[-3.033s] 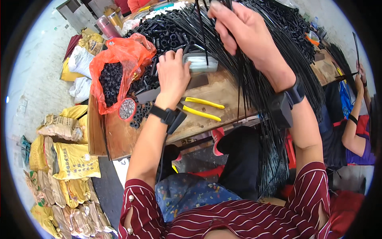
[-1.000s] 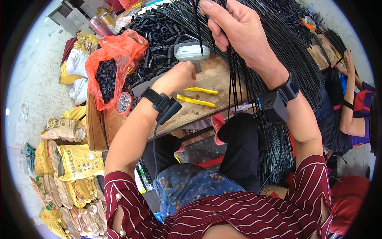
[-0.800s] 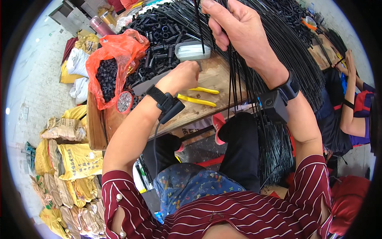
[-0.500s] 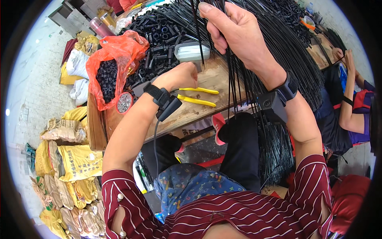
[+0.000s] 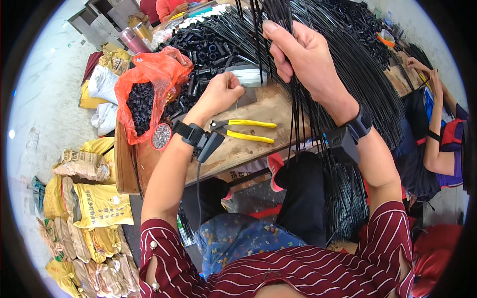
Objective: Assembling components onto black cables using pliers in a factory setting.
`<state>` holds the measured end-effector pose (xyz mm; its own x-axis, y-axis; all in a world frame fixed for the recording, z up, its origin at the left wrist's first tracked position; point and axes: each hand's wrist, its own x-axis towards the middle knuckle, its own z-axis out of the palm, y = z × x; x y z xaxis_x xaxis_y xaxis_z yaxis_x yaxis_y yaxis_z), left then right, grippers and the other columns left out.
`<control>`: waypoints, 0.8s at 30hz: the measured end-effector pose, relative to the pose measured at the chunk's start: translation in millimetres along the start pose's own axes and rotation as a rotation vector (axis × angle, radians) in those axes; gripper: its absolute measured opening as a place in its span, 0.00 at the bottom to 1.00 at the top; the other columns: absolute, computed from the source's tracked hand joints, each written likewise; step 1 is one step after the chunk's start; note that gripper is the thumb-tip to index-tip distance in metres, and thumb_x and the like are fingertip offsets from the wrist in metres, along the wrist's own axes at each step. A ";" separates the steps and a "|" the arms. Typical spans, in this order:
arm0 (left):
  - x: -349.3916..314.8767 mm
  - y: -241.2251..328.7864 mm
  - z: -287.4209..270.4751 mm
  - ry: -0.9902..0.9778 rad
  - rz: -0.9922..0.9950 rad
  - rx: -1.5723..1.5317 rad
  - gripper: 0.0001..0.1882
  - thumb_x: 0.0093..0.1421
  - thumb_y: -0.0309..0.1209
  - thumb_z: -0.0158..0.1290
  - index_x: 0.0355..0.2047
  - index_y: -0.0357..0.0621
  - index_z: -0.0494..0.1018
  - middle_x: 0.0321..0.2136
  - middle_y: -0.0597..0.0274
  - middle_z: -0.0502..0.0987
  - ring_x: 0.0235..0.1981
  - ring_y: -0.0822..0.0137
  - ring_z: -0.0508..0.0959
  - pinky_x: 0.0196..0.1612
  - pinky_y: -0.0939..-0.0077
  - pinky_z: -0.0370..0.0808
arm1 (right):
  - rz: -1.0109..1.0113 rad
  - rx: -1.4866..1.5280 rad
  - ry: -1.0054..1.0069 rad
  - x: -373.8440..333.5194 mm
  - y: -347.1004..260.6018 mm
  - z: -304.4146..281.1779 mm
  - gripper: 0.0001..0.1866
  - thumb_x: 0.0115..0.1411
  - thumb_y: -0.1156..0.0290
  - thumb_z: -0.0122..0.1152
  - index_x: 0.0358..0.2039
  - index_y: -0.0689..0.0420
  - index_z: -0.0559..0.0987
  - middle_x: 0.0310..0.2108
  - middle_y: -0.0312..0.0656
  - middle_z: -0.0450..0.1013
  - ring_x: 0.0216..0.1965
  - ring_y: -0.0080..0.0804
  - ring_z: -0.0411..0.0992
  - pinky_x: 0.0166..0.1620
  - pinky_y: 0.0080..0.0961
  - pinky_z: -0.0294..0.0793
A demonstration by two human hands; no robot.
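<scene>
Sorting black cable strands at a crowded wooden workbench (image 5: 258, 144).

The right hand (image 5: 305, 59) pinches a few thin black strands (image 5: 298, 124) from the hanging bundle, fingers closed narrowly on them; the left hand (image 5: 221, 92) is curled shut beside a grey block (image 5: 248, 77), its contents hidden. Yellow-handled pliers (image 5: 246, 130) lie near. Keeping the pinched strands taut and separated from the bundle would likely prevent tangling.

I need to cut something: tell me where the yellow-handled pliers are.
The yellow-handled pliers lie on the wooden bench, just right of the left wrist.
</scene>
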<state>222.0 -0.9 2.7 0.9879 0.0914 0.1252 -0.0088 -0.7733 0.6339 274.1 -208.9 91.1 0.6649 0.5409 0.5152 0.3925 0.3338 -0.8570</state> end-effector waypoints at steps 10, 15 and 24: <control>28.4 -25.8 15.7 0.469 0.106 -0.190 0.03 0.58 0.23 0.51 0.31 0.36 0.70 0.23 0.68 0.73 0.24 0.80 0.72 0.28 0.84 0.70 | 0.120 0.071 0.016 -6.5 -4.5 -6.1 0.19 0.64 0.60 0.56 0.20 0.55 0.68 0.13 0.30 0.65 0.12 0.15 0.62 0.16 0.14 0.60; 25.2 -10.4 13.8 0.611 0.229 -0.174 0.03 0.57 0.21 0.53 0.32 0.37 0.70 0.24 0.68 0.74 0.25 0.80 0.72 0.29 0.84 0.70 | 0.116 0.057 0.017 -7.4 -1.3 -7.8 0.19 0.64 0.59 0.56 0.20 0.55 0.69 0.13 0.30 0.66 0.12 0.14 0.62 0.16 0.12 0.60; 18.0 -37.4 20.2 0.456 0.237 -0.039 0.05 0.54 0.24 0.52 0.32 0.38 0.70 0.26 0.49 0.75 0.30 0.55 0.78 0.37 0.69 0.74 | 0.110 0.063 -0.009 -9.9 3.1 -3.2 0.18 0.64 0.59 0.56 0.21 0.56 0.71 0.13 0.29 0.66 0.12 0.13 0.62 0.16 0.12 0.60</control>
<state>243.2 17.0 -34.2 0.7901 0.1870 0.5837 -0.2389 -0.7831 0.5742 270.7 -215.7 83.3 0.6957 0.5836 0.4188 0.2769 0.3201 -0.9060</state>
